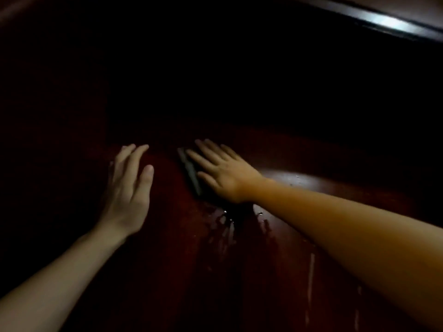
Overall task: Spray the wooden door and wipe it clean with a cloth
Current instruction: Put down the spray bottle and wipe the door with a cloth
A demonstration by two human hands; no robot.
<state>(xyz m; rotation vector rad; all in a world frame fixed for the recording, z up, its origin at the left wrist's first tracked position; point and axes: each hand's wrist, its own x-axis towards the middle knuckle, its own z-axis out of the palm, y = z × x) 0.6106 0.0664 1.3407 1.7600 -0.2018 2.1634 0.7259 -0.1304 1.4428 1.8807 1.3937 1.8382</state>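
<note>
A dark reddish wooden door (299, 152) fills the dim view. My right hand (223, 173) lies flat on it with fingers spread, pressing a dark cloth (190, 174) whose edge shows to the left of my fingers. Wet drips and streaks (227, 226) run down the wood just below that hand. My left hand (129, 188) rests flat on the door to the left, fingers together and holding nothing, a short gap from the cloth. No spray bottle is in sight.
A glossy moulding or frame edge (393, 25) catches light at the top right. The upper and left parts of the door are too dark to make out.
</note>
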